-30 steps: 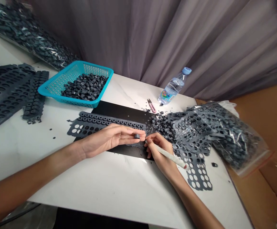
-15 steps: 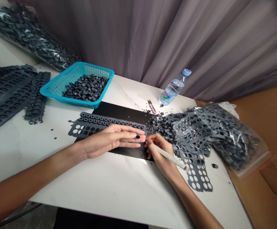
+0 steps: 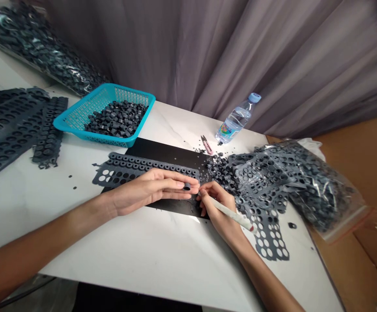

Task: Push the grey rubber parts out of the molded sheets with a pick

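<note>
Between the thumb and fingers of my left hand (image 3: 152, 190) is a small dark rubber bushing (image 3: 187, 186), its round end showing. Close beside it, my right hand (image 3: 217, 203) grips a white pen-like tool (image 3: 232, 213), its tip pointing at the left fingertips; the tip itself is hard to make out. Behind my left hand lies a grey moulded rubber sheet (image 3: 136, 164) with rows of bushings and some punched-out holes. Part of that sheet is hidden by the hand. A black mat (image 3: 165, 150) is under the sheet.
A turquoise basket (image 3: 131, 141) of loose bushings stands behind left, near a full plastic bag (image 3: 45, 52). More rubber sheets (image 3: 6, 117) lie at left. Pink thread snips (image 3: 207, 144), a water bottle (image 3: 235, 121), a pile of bushings (image 3: 222, 171), punched sheets (image 3: 272, 236) and another bag (image 3: 327, 195) occupy the right.
The bushing in my left fingers has turned slightly, with more of its side now showing. Both hands stay nearly in the same place.
</note>
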### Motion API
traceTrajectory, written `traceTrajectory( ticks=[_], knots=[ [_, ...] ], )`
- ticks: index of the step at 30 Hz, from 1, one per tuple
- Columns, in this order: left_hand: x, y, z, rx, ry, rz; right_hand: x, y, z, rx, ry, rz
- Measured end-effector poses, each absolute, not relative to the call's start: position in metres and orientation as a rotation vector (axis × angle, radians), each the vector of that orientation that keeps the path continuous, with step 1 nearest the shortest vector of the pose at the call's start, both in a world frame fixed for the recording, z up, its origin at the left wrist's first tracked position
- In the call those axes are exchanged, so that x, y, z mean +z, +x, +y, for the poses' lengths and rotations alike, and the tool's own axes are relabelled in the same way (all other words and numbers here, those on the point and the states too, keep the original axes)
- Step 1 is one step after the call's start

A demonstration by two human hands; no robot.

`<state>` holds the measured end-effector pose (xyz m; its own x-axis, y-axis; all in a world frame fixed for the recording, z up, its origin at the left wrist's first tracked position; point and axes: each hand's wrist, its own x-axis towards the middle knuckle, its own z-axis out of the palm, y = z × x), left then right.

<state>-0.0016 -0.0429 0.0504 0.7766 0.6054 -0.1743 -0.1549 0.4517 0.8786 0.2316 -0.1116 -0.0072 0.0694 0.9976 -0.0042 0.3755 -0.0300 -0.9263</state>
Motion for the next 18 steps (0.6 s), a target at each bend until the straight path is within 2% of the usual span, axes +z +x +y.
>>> traceTrajectory(
  ticks=[18],
  knots=[
    [0.0516,-0.0035,-0.0421,0.475,1.068,0.491,-0.0069,0.2316,-0.1122,0.959,-1.544,-1.435]
  ],
)
